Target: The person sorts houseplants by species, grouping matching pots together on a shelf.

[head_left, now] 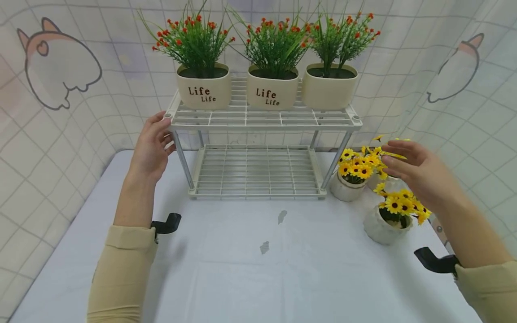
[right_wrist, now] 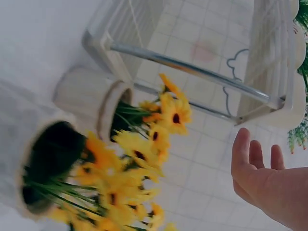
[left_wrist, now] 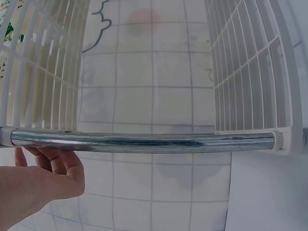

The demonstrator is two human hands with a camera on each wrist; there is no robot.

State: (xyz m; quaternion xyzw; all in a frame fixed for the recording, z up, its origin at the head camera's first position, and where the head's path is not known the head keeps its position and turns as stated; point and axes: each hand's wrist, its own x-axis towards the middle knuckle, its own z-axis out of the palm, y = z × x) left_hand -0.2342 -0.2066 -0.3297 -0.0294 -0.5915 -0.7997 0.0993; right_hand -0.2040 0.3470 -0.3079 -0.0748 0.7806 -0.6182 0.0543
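Note:
My left hand [head_left: 149,146] holds the top left corner of a white two-tier shelf rack [head_left: 258,128]. Its thumb lies at the corner and its fingers curl behind the metal post [left_wrist: 144,143]. Off to the right, my right hand [head_left: 420,172] hovers with relaxed fingers, holding nothing. It overlaps the yellow flowers [head_left: 397,204] in the head view. These grow from a white pot [head_left: 383,231] at the front. Another white pot [head_left: 347,190] of yellow flowers stands beside the rack's right post, and a third white pot [head_left: 393,185] is partly hidden behind.
Three cream pots, a left one [head_left: 203,92], a middle one [head_left: 272,92] and a right one [head_left: 329,92], carry red-flowered plants on the top tier. Below is the slatted lower tier [head_left: 258,172]. Tile-patterned cloth [head_left: 133,80] hangs behind the white-covered table [head_left: 226,269].

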